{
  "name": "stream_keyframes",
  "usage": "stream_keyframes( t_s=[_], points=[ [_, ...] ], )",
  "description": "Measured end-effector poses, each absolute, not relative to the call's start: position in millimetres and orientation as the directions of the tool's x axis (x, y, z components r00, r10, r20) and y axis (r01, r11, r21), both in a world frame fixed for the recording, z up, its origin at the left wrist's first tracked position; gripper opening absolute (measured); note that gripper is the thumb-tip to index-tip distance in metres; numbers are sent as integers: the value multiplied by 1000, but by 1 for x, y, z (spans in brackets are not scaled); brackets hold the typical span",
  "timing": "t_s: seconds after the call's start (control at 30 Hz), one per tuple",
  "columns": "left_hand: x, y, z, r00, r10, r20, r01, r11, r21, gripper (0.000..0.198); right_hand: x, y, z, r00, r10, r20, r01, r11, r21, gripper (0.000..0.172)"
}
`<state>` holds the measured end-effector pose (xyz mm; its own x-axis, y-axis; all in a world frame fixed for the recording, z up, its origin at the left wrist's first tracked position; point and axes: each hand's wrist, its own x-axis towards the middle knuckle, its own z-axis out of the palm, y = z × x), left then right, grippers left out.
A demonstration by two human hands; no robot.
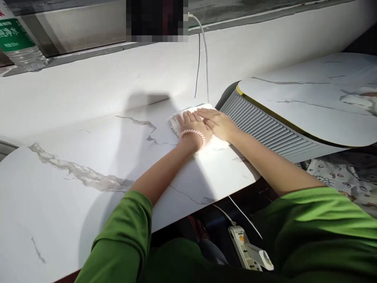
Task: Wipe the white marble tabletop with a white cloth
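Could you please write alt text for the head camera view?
A person's left hand and right hand lie on a white cloth atop a white marbled tabletop. A green-labelled bottle stands at upper left; a power strip shows below.

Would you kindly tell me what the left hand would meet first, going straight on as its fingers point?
Beyond the white cloth beneath it, the left hand would probably meet the white wall first, though depth is unclear.
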<state>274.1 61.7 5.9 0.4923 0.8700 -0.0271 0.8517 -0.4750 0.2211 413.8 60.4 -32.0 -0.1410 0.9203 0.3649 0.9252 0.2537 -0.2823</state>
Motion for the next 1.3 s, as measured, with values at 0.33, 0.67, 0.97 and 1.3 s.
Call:
stream_keyframes(
  t_s=[0.33, 0.67, 0.97, 1.3],
  points=[
    [263, 167, 0, 487, 873, -15, 856, -474, 205, 61, 389, 153, -23, 12, 963, 270, 956, 68, -286, 50],
    [245, 139, 4, 546, 837, -29, 829, -535, 160, 61, 378, 128, -28, -34, 958, 283, 966, 105, -238, 52],
    [203, -5, 5, 616, 787, -36, 781, -605, 158, 64, 341, -33, -30, -69, 929, 363, 960, 161, -231, 53],
    [179, -37, 3, 643, 765, -38, 761, -632, 144, 65, 320, -62, -27, -76, 926, 369, 941, 189, -279, 52]
  ],
)
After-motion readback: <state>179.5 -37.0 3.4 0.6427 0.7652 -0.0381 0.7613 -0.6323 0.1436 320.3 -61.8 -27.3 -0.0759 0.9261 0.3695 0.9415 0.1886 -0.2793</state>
